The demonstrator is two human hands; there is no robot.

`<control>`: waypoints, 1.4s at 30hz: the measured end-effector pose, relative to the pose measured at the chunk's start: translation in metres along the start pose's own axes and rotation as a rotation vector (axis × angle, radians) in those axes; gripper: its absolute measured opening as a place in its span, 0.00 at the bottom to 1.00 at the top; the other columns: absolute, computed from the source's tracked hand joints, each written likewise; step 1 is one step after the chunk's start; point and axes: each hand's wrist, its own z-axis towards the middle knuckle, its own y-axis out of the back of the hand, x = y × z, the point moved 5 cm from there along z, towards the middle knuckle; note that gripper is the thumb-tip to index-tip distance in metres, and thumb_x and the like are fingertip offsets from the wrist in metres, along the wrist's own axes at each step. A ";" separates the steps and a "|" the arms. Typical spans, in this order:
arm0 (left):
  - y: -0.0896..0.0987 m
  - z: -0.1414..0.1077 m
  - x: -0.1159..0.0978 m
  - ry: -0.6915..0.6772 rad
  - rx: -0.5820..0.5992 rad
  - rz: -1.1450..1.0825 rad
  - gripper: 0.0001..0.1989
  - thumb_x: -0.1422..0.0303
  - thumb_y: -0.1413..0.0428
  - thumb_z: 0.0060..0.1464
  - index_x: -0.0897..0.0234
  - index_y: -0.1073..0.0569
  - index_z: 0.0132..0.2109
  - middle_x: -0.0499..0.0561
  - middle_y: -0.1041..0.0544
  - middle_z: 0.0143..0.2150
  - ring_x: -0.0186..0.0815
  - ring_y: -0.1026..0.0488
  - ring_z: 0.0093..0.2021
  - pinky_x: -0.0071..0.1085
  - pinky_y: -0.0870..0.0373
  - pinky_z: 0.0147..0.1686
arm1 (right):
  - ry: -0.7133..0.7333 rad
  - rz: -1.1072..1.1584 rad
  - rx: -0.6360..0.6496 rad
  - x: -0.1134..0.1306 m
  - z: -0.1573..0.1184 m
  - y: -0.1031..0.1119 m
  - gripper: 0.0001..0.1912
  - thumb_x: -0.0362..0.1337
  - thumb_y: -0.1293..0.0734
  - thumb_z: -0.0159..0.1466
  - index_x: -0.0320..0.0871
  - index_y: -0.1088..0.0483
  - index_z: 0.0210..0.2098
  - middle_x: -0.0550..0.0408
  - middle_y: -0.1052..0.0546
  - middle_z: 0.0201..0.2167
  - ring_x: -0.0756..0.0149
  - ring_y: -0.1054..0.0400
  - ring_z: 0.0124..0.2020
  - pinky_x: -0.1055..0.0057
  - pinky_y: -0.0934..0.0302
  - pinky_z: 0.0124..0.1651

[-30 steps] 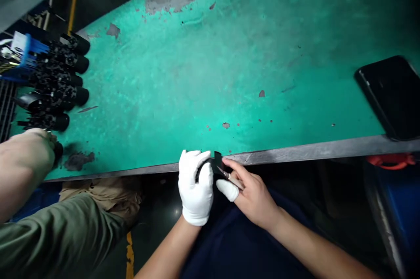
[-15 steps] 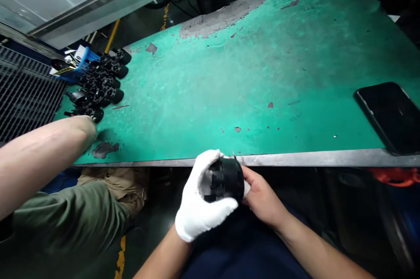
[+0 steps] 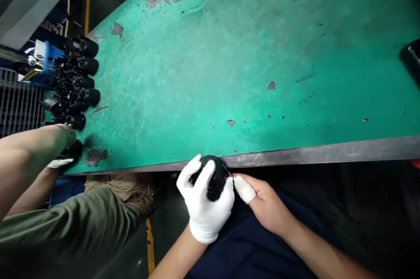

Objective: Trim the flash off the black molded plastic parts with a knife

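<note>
My left hand (image 3: 207, 202), in a white glove, is wrapped round a black cylindrical plastic part (image 3: 215, 164) at the front edge of the green table. Its fingers reach over the part and cover much of it. Bare but for a white wrap on the thumb, my right hand (image 3: 262, 200) is pinched on a thin, pointed metal tool (image 3: 228, 171). Only the tool's slim tip shows, close against the right side of the black part; the rest is hidden in the fingers.
Several similar black parts (image 3: 88, 65) lie in a row at the table's left end, beside a blue basket (image 3: 52, 54). A co-worker's arm (image 3: 33, 143) reaches in there, with a gloved hand on another black part. A phone (image 3: 412, 62) lies at the right.
The black part has been turned in my left hand, whose fingers now lie over its top. My right thumb has come round into sight. The view has shifted, and the phone is mostly out of frame.
</note>
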 end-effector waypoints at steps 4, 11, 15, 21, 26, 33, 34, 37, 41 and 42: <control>-0.002 0.000 0.003 0.036 -0.018 -0.034 0.29 0.76 0.31 0.45 0.61 0.27 0.55 0.57 0.36 0.54 0.55 0.29 0.59 0.58 0.29 0.59 | -0.006 -0.052 0.021 -0.001 0.000 0.003 0.20 0.47 0.41 0.73 0.47 0.23 0.53 0.50 0.19 0.46 0.58 0.26 0.47 0.61 0.33 0.54; -0.007 0.000 0.006 0.057 -0.036 -0.093 0.29 0.77 0.30 0.42 0.54 0.25 0.52 0.53 0.38 0.51 0.54 0.28 0.58 0.63 0.28 0.58 | 0.002 -0.116 -0.014 0.001 0.009 0.008 0.17 0.44 0.40 0.73 0.47 0.22 0.49 0.53 0.19 0.43 0.61 0.27 0.42 0.64 0.33 0.51; -0.006 -0.001 0.006 0.033 -0.057 -0.108 0.29 0.79 0.30 0.41 0.55 0.25 0.51 0.53 0.38 0.51 0.54 0.29 0.58 0.63 0.27 0.57 | 0.019 -0.133 -0.030 0.002 0.012 0.008 0.17 0.45 0.41 0.73 0.45 0.23 0.42 0.53 0.20 0.38 0.60 0.27 0.42 0.64 0.33 0.50; -0.007 -0.001 0.006 0.057 -0.049 -0.085 0.28 0.77 0.29 0.43 0.52 0.25 0.50 0.52 0.38 0.50 0.54 0.28 0.58 0.64 0.26 0.57 | 0.033 -0.146 -0.019 0.003 0.007 0.007 0.17 0.45 0.42 0.74 0.45 0.25 0.40 0.54 0.22 0.35 0.63 0.29 0.36 0.65 0.33 0.46; -0.007 -0.001 0.005 0.015 -0.073 -0.098 0.28 0.78 0.30 0.42 0.52 0.25 0.50 0.52 0.39 0.51 0.52 0.30 0.57 0.64 0.26 0.57 | 0.027 -0.195 -0.055 0.002 0.009 0.009 0.18 0.46 0.42 0.73 0.45 0.26 0.35 0.54 0.24 0.31 0.60 0.28 0.40 0.65 0.34 0.47; -0.008 0.000 0.004 0.007 -0.066 -0.080 0.27 0.77 0.30 0.44 0.50 0.26 0.50 0.52 0.39 0.50 0.52 0.30 0.56 0.65 0.25 0.56 | 0.000 -0.139 -0.024 -0.005 0.009 0.009 0.20 0.48 0.42 0.73 0.45 0.24 0.37 0.54 0.22 0.31 0.62 0.28 0.36 0.67 0.32 0.42; -0.008 0.000 0.004 0.007 -0.067 -0.079 0.27 0.77 0.30 0.44 0.51 0.26 0.49 0.52 0.39 0.50 0.52 0.30 0.56 0.65 0.25 0.56 | 0.000 -0.134 -0.011 -0.005 0.009 0.009 0.20 0.48 0.42 0.73 0.45 0.24 0.36 0.55 0.22 0.31 0.62 0.28 0.36 0.67 0.32 0.41; -0.008 0.001 0.003 0.012 -0.068 -0.074 0.26 0.77 0.29 0.43 0.52 0.26 0.49 0.53 0.39 0.49 0.53 0.29 0.55 0.66 0.26 0.55 | 0.005 -0.128 -0.002 -0.003 0.011 0.011 0.21 0.48 0.42 0.73 0.45 0.23 0.34 0.55 0.22 0.29 0.62 0.28 0.35 0.67 0.32 0.39; -0.009 -0.002 0.007 0.042 -0.075 -0.082 0.28 0.76 0.29 0.41 0.50 0.25 0.49 0.53 0.39 0.49 0.51 0.30 0.54 0.66 0.25 0.54 | 0.011 -0.160 -0.025 0.001 0.014 0.012 0.19 0.46 0.41 0.73 0.46 0.22 0.34 0.55 0.21 0.30 0.60 0.28 0.36 0.66 0.32 0.42; -0.010 -0.003 0.008 0.048 -0.075 -0.088 0.29 0.77 0.29 0.40 0.49 0.25 0.49 0.53 0.39 0.50 0.50 0.30 0.54 0.66 0.25 0.54 | 0.006 -0.169 -0.034 0.002 0.015 0.012 0.19 0.46 0.40 0.73 0.46 0.22 0.35 0.55 0.21 0.31 0.60 0.28 0.37 0.65 0.32 0.43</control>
